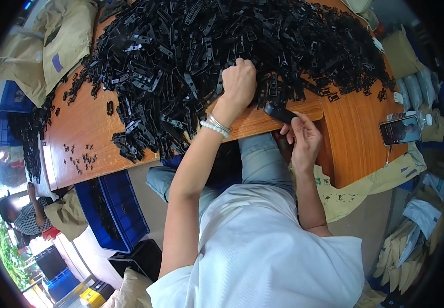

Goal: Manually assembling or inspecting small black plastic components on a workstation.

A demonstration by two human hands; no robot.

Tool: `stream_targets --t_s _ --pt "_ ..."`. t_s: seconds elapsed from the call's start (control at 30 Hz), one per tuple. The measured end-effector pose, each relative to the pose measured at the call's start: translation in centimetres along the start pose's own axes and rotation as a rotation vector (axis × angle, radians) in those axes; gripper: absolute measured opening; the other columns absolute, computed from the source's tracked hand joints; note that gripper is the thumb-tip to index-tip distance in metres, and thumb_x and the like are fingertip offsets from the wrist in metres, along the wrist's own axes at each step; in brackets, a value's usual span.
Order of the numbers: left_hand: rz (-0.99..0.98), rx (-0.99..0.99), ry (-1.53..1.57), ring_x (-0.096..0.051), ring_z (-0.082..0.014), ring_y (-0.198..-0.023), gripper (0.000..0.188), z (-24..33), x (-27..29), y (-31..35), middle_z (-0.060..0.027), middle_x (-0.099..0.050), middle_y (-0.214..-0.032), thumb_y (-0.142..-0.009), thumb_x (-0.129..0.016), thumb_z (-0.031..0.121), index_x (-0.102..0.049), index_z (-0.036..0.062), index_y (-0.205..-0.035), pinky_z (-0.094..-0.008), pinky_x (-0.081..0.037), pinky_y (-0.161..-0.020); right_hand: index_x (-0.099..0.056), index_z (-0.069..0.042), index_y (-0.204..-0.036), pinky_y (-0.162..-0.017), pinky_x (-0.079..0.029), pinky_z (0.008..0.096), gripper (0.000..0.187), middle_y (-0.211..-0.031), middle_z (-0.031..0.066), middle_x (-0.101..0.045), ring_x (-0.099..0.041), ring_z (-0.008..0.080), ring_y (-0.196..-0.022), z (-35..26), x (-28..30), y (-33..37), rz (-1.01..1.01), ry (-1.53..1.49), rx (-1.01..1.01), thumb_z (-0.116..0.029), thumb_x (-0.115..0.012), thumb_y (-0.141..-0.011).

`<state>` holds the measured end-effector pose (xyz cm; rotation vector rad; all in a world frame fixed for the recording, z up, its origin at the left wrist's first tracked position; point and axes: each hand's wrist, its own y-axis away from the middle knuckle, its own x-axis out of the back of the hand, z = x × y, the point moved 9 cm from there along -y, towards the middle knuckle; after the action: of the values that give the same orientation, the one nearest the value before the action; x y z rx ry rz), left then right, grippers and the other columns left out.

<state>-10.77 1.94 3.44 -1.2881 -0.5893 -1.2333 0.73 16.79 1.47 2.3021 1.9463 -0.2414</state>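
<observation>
Sprawling over the table [83, 128] to its near edge, one heap of black parts [181, 56], too many to count, lies beneath the left hand [240, 79], whose fingertips are hidden, their grip impossible to make out. At the near edge, the right hand [306, 136] pinches one black piece [278, 113], its end between thumb and fingers.

White T-shirt [265, 246], pale-blue jeans [265, 164]
</observation>
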Motion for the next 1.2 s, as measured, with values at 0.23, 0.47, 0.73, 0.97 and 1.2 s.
stream_targets --t_s 0.23,0.47,0.73,0.97,1.2 --pt "0.066 0.448 0.958 -0.057 -0.0139 -0.062 0.021 -2.9 2.8 3.1 -0.0093 -0.052 -0.079 -0.071 -0.065 0.002 -0.046 0.0005 -0.079 -0.027 -0.046 -0.049 -0.058 0.004 -0.1 -0.053 -0.042 0.0186 0.022 -0.079 0.0099 -0.062 -0.059 0.0112 -0.065 0.5 0.2 -0.4 -0.021 -0.002 -0.03 -0.014 -0.054 -0.087" --pt "-0.244 0.622 1.415 -0.058 -0.0116 -0.076 0.013 -2.3 2.8 7.8 -0.0092 -0.061 -0.081 -0.08 -0.058 0.002 -0.056 -0.0065 -0.09 -0.0215 -0.046 -0.066 -0.056 0.005 -0.101 -0.068 -0.051 0.0237 0.02 -0.085 0.0114 -0.063 -0.063 0.0163 -0.075 -1.1 -4.4 -0.3 -0.284 -0.039 0.024 -0.001 -0.058 -0.082" --pt "-0.396 0.41 1.205 -0.056 -0.009 -0.076 0.039 -0.4 5.0 10.1 -0.0112 -0.062 -0.081 -0.081 -0.063 0.016 -0.052 -0.0071 -0.111 -0.0225 -0.046 -0.066 -0.056 0.005 -0.101 -0.067 -0.05 0.0218 0.022 -0.085 0.0106 -0.063 -0.063 0.0144 -0.077 -1.8 -4.9 0.3 -0.254 0.049 0.04 0.002 -0.059 -0.079" --pt "-0.322 0.237 0.928 -0.063 -0.0245 -0.075 0.043 0.5 7.7 10.3 -0.0203 -0.061 -0.089 -0.076 -0.067 0.013 -0.05 -0.0045 -0.112 -0.0298 -0.05 -0.061 -0.054 0.008 -0.102 -0.067 -0.051 0.0227 0.023 -0.085 0.0132 -0.063 -0.064 0.0153 -0.074 -2.5 -5.6 1.6 -0.252 0.121 0.146 0.002 -0.058 -0.08" --pt "-0.297 0.192 0.907 -0.061 -0.034 -0.079 0.038 0.2 8.5 11.2 -0.0218 -0.06 -0.09 -0.075 -0.064 0.009 -0.049 -0.0033 -0.109 -0.0339 -0.05 -0.063 -0.057 0.002 -0.104 -0.069 -0.046 0.02 0.026 -0.101 0.0108 -0.059 -0.057 0.0113 -0.085 -3.1 -6.9 0.9 -0.393 0.267 0.265 -0.001 -0.061 -0.078"
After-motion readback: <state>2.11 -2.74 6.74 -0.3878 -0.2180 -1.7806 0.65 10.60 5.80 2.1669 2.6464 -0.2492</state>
